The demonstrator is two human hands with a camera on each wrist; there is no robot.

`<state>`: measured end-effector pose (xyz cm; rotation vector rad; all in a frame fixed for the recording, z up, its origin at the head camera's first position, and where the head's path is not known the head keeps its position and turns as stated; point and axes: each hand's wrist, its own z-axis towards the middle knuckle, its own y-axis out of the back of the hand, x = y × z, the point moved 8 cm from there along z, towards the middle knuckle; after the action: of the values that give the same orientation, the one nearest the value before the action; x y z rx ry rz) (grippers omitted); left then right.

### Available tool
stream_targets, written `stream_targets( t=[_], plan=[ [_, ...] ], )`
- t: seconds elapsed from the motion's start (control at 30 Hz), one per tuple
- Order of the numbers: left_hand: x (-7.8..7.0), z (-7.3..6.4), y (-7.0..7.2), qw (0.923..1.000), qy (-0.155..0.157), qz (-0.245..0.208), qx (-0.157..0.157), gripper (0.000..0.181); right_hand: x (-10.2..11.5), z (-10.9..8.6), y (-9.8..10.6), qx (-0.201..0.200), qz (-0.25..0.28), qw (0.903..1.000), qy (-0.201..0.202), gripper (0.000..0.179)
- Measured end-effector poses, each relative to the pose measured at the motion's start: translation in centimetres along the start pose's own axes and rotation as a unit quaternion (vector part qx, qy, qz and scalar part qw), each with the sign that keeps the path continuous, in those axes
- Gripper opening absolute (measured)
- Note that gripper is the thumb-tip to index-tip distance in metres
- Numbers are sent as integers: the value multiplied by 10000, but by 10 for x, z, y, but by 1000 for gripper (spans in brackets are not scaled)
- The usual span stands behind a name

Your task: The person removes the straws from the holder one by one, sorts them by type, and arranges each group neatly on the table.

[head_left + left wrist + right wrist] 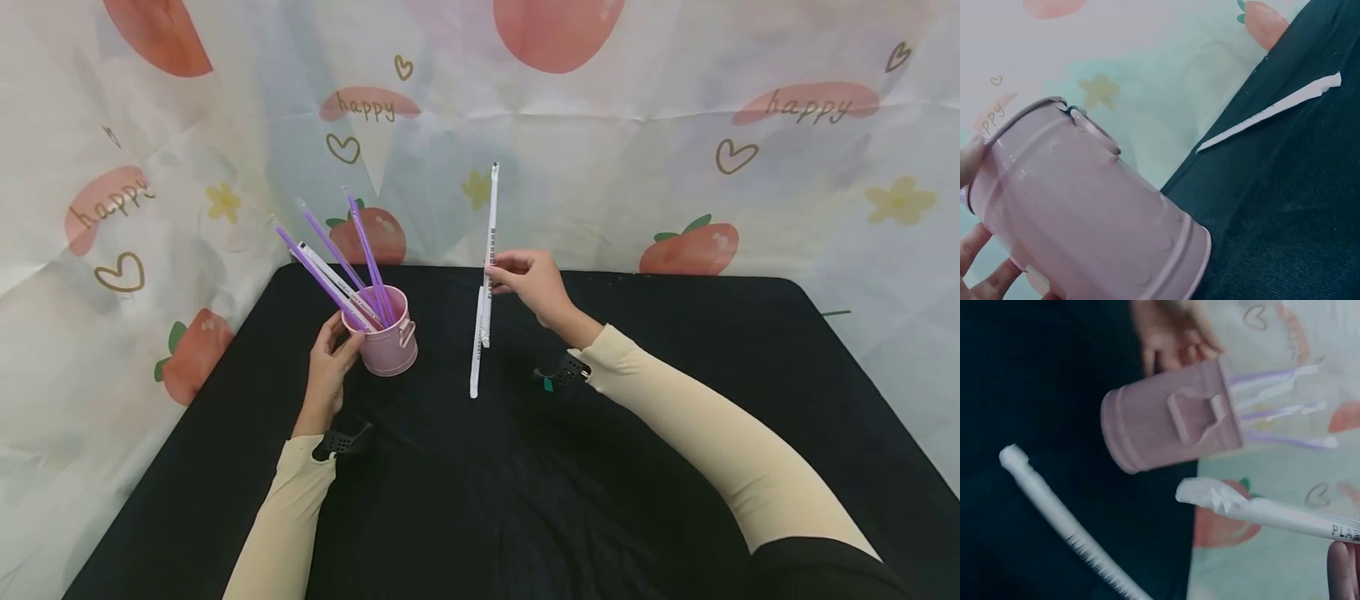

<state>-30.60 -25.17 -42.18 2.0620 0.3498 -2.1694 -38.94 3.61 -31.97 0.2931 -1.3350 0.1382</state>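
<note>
A small pink metal bucket (390,354) stands on the table's left side, held by my left hand (327,371) with the thumb near its rim. Several purple straws (363,237) and white paper-wrapped straws (330,275) lean out of it to the left. To the right of the bucket, my right hand (536,287) pinches a white wrapped straw (492,221) and keeps it nearly upright. Printed letters show on its wrapper in the right wrist view, beside the fingers (1340,569). Another white wrapped straw (476,362) lies on the table just below the held one.
A black cloth (480,500) covers the table. Behind and to the left hangs a pale backdrop (615,183) printed with fruit, hearts and lettering, close to the table's far edge. The bucket's small side handle (407,333) faces right.
</note>
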Motion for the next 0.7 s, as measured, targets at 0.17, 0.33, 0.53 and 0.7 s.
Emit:
stream_targets(
  t=[0.17,0.33,0.53,0.7],
  plan=[
    [-2,3,-1,9999,132,41,33,58,-33,-5,12,-13,-259,9982,-539,27],
    [-2,5,0,9998,206,-5,49,57,-66,-8,15,-10,-382,9942,-1005,25],
    [0,5,0,9997,210,-42,76,56,-100,-10,12,-28,-369,9885,-1468,26],
    [1,5,0,9997,223,-34,95,56,-114,-13,7,0,-338,9858,-1643,27]
  ],
)
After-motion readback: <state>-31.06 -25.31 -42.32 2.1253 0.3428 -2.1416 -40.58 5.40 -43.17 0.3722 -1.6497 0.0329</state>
